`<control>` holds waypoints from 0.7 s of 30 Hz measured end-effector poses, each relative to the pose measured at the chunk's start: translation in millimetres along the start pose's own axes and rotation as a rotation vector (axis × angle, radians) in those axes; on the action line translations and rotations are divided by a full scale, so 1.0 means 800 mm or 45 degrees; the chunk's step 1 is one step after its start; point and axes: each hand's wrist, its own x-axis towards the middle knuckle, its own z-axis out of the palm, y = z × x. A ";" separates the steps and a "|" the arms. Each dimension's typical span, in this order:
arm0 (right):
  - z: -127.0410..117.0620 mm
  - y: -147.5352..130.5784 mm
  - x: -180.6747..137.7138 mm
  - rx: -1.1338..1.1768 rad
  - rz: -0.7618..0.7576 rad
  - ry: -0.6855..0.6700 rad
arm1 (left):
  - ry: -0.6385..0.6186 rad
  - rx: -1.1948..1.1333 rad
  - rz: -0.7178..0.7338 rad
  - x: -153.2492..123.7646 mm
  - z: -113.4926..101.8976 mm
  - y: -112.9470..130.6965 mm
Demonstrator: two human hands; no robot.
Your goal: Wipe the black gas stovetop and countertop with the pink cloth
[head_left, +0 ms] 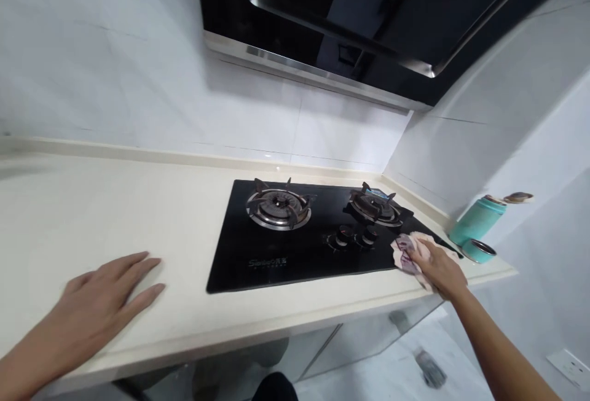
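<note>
A black glass gas cooktop (295, 260) with two burners is set in the cream countertop (175, 217). My right hand (436, 266) presses a pale pink cloth with purplish patches (405, 255) onto the cooktop's front right corner, fingers closed over it. Part of the cloth hangs toward the counter's front edge. To the left of the cooktop, my left hand (110, 296) rests on the countertop with its fingers spread, holding nothing. Two black control knobs (354, 236) sit between the burners, left of the cloth.
A teal flask (479, 220) with its lid open and a teal cup (479, 252) stand at the counter's right end, just beyond my right hand. A black range hood (322, 26) overhangs the cooktop. Pale cabinet doors (350, 342) lie below the counter edge.
</note>
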 end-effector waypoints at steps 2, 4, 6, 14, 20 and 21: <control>0.005 -0.009 -0.042 -0.097 -0.109 -0.030 | -0.059 -0.031 0.019 -0.001 -0.010 0.009; 0.012 -0.026 -0.086 -0.093 -0.226 -0.028 | -0.083 -0.059 0.041 -0.003 -0.014 0.013; 0.021 -0.058 -0.130 -0.033 -0.319 -0.016 | -0.074 -0.084 0.061 -0.004 -0.011 0.014; 0.071 -0.333 -0.294 0.305 -0.854 -0.339 | 0.150 -0.308 0.053 -0.011 -0.014 0.021; 0.117 -0.525 -0.377 0.486 -1.211 -0.724 | 0.344 -0.670 0.102 -0.064 -0.053 0.041; 0.123 -0.545 -0.382 0.537 -1.251 -0.791 | 0.390 -0.694 0.107 -0.075 -0.053 0.042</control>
